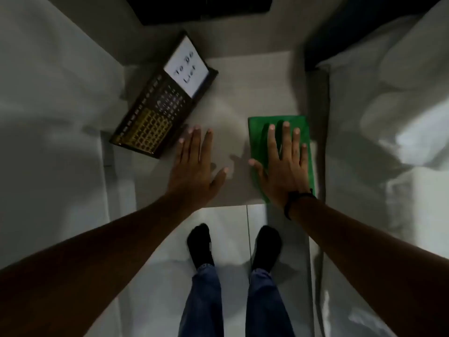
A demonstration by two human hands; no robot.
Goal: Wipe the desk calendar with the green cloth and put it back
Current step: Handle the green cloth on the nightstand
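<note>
The desk calendar [163,98] is a dark board with a white "To Do List" panel and gold grid; it lies slanted on the left part of a small pale table [243,98]. A folded green cloth [257,139] lies flat on the table's right side. My left hand [194,166] rests flat with fingers spread, just right of the calendar's near corner, holding nothing. My right hand [284,164] lies flat with fingers apart on top of the green cloth, covering much of it.
White bedding [48,105] lies left of the table and white bedding [388,117] rises on the right. A dark object [201,8] sits beyond the table's far edge. My feet in dark socks [201,244] stand on pale floor tiles at the table's front edge.
</note>
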